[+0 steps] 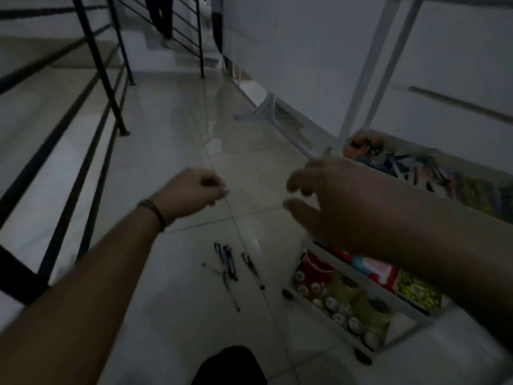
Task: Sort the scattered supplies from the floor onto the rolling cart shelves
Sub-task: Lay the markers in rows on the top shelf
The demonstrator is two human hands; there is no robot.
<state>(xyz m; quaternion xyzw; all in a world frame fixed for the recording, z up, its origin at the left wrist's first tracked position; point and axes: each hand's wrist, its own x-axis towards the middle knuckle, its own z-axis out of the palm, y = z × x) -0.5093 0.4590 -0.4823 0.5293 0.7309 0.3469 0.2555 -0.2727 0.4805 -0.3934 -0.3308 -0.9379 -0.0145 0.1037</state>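
Note:
Several dark pens (pixel 230 266) lie scattered on the pale tiled floor (pixel 177 151) just left of the white rolling cart (pixel 410 309). The cart's upper shelf (pixel 433 168) holds scissors, markers and colourful packets; its lower shelf (pixel 344 298) holds a red cup, tape rolls and small boxes. My left hand (pixel 194 191) hovers above the floor with fingers curled into a loose fist, holding nothing that I can see. My right hand (pixel 319 190) is blurred, held in the air beside the cart's upper shelf, fingers spread and relaxed, empty.
A black metal stair railing (pixel 94 87) runs along the left. White table legs (pixel 369 65) stand against the wall behind the cart. A person's legs (pixel 163 18) are on the stairs far back. My dark-clothed knee (pixel 230 365) is at the bottom edge.

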